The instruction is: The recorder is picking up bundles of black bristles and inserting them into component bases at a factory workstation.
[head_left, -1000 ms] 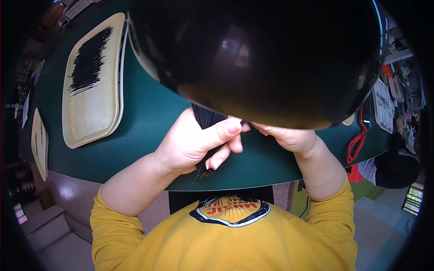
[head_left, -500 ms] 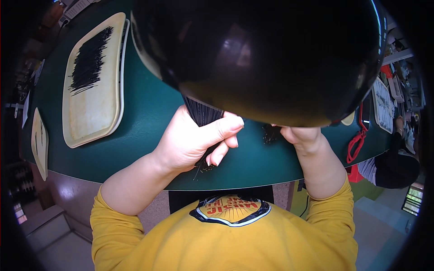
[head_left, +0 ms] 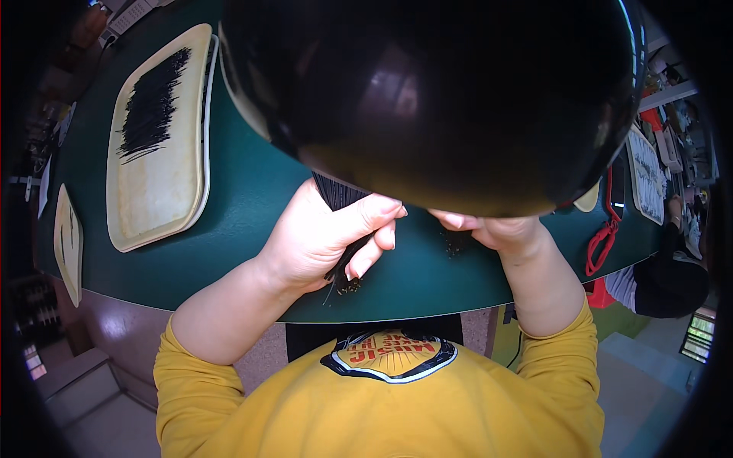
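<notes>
My left hand (head_left: pixel 321 233) is closed round a thick bundle of thin black wires (head_left: pixel 336 191), its thumb across the front. The bundle's lower ends, with small brassy specks, come out below the palm; its upper ends go out of sight behind a large glossy black dome (head_left: pixel 427 99), shaped like a lampshade. My right hand (head_left: pixel 508 231) is partly covered by the dome's lower rim. Its thumb and a finger point toward the left hand and look pinched; what they hold, if anything, is hidden. Below them some dark-tipped wire ends (head_left: pixel 454 243) show against the green tabletop (head_left: pixel 412 286).
On the left lies a cream tray (head_left: pixel 156 202) stacked on another, bearing a heap of black wires (head_left: pixel 155 103). A smaller cream tray (head_left: pixel 69 244) sits at the left edge. To the right are a red cord (head_left: pixel 602 248), a light tray (head_left: pixel 647 175) and another person's dark sleeve (head_left: pixel 668 282).
My right hand's thumb and finger have come out from under the dome toward the left hand. The left hand keeps its hold on the wires and has barely shifted.
</notes>
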{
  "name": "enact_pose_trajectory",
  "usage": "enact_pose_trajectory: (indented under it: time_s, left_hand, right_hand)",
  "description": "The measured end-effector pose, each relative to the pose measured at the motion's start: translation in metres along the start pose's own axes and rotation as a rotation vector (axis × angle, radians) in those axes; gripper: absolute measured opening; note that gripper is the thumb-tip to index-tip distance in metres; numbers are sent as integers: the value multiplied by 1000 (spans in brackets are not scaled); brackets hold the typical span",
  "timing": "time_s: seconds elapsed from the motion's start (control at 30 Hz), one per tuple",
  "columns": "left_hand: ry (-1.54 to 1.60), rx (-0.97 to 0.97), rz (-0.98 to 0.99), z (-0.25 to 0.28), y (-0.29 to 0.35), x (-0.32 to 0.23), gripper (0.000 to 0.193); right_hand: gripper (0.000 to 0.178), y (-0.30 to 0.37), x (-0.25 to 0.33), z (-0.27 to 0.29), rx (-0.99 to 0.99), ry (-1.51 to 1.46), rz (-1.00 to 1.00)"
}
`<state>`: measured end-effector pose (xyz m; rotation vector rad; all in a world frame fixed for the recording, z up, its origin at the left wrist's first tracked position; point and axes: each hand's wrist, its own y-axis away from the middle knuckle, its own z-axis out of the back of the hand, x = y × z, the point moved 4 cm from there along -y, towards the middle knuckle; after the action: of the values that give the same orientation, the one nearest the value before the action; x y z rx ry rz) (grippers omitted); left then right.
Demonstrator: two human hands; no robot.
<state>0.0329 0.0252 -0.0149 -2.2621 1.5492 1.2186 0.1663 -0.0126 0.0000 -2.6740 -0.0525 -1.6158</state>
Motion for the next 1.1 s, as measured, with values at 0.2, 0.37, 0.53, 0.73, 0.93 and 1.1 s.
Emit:
enact_pose_trajectory:
  time_s: [0.2, 0.37, 0.53, 0.73, 0.93, 1.1]
  left_hand:
    - [-53, 98, -73, -4, 0, 3, 10]
    - [-115, 35, -92, -2, -2, 2, 16]
    - [-140, 52, -131, -4, -2, 2, 15]
    - [-132, 53, -136, -4, -2, 2, 16]
    - [-144, 38, -132, -4, -2, 2, 14]
    - [-189, -2, -148, -4, -2, 1, 12]
  right_hand:
    - [13, 0, 7, -7, 2, 309, 111]
    - [22, 0, 2, 5, -155, 86, 85]
    - [21, 1, 6, -4, -135, 235, 24]
    - [20, 1, 5, 5, -115, 128, 192]
    - [7, 7, 12, -5, -172, 290, 343]
    - [11, 11, 20, -7, -168, 607, 476]
